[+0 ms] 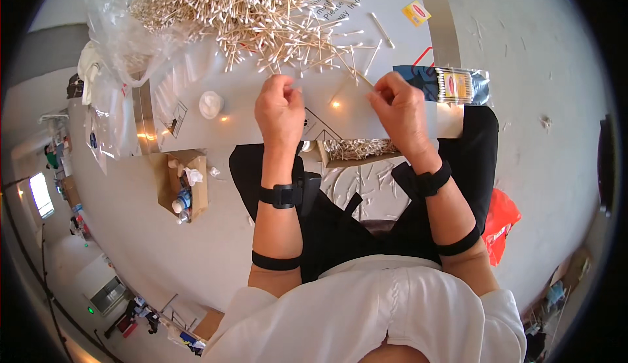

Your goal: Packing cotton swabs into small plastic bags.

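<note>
A large heap of cotton swabs (261, 19) covers the far left of the grey table. At its near edge is my left hand (280, 111), fingers curled in and closed; what they hold, if anything, is hidden. My right hand (400, 111) is pinched, and a single cotton swab (361, 75) sticks out from its fingertips toward the heap. Just right of that hand lies a clear, dark-backed packet (481, 88) with a row of swabs and a yellow label (456, 87) inside. A small white round tub (210, 104) stands left of my left hand.
Clear plastic bags (111, 42) hang over the table's left end. Loose swabs and a yellow card (417, 13) lie at the far right. Beneath the near edge is a box of swabs (360, 150). An open carton (183, 186) and a red bag (500, 222) are on the floor.
</note>
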{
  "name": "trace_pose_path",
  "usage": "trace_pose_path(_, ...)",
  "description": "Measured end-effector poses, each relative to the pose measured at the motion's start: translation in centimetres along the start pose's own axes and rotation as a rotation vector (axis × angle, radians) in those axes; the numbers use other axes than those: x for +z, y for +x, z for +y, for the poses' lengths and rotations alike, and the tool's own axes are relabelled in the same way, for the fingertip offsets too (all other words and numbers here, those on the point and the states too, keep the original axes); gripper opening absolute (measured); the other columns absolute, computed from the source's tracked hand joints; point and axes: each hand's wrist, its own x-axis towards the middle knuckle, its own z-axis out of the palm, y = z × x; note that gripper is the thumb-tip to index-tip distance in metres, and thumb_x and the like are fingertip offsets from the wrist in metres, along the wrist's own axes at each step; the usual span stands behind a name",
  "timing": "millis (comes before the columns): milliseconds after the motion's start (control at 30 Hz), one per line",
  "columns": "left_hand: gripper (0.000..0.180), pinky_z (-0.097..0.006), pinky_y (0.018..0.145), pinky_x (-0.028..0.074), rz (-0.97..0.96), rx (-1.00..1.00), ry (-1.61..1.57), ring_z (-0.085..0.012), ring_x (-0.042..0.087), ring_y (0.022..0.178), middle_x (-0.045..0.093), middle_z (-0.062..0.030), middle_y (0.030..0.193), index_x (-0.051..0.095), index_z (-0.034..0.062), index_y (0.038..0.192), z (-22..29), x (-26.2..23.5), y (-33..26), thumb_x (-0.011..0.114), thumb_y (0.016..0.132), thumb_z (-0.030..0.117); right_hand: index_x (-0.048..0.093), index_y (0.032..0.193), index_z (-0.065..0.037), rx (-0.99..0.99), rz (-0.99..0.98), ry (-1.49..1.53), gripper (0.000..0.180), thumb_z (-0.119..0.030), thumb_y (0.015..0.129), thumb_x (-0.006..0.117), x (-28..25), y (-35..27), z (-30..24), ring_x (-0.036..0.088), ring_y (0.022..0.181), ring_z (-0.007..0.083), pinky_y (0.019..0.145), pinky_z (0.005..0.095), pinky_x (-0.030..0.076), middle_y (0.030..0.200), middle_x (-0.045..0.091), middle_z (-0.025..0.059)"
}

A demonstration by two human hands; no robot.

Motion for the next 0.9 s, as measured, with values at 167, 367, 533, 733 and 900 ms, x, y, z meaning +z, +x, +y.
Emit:
trace_pose_path(167,0.02,-0.041,0.072,0.05,-0.025,0.053,0.094,-0.029,0.063,0.081,0.064,-0.0119,0.088,0.062,0.002,0.094,2.3,2.0,-1.5,0.068,0.076,0.007,0.061,0.088,-0.002,-0.031,0.068,-0.152,0.022,-0.017,0.078,0.073,-1.0,1.1,0.3,0.064,0.072,0.0325,0.064,0.041,0.051,0.079,0.063,0.0147)
trace_pose_path(367,0.025,-0.044,0.073,0.049,-0.033,0.253,0.279,-0.0329,0.059,0.085,0.06,-0.0107,0.087,0.059,0.0052,0.091,3.7,3.3,-2.7,0.075,0.072,0.012,0.062,0.082,-0.002,0.004,0.032,-0.45,0.032,-0.031,0.079,0.076,-0.6,1.6,-1.1,0.064,0.068,0.031,0.061,0.0393,0.05,0.075,0.065,0.0132)
trace_pose_path(533,0.018,-0.043,0.074,0.048,0.105,0.159,0.044,-0.032,0.058,0.083,0.059,-0.0099,0.084,0.059,0.0063,0.088,1.9,3.0,-2.1,0.07,0.074,0.002,0.062,0.078,-0.002,-0.034,0.053,-0.512,0.029,-0.029,0.081,0.069,-0.3,4.2,-0.5,0.067,0.07,0.0366,0.064,0.0457,0.053,0.076,0.066,0.0169)
trace_pose_path(733,0.018,-0.041,0.076,0.048,0.102,0.341,0.189,-0.0307,0.058,0.092,0.06,-0.009,0.089,0.063,0.0061,0.09,2.2,2.0,1.9,0.07,0.075,0.002,0.065,0.075,-0.001,0.042,0.015,-0.508,0.021,-0.021,0.081,0.061,0.2,4.1,0.0,0.067,0.073,0.0379,0.067,0.0468,0.054,0.077,0.068,0.0199)
trace_pose_path(900,0.007,-0.038,0.068,0.049,0.077,0.062,0.013,-0.0268,0.062,0.074,0.063,-0.0093,0.078,0.065,0.0028,0.081,1.5,1.4,3.2,0.07,0.077,0.005,0.066,0.074,-0.004,0.094,0.012,-0.468,0.018,-0.02,0.08,0.061,0.1,4.0,0.0,0.067,0.073,0.0381,0.067,0.0464,0.054,0.076,0.068,0.0192)
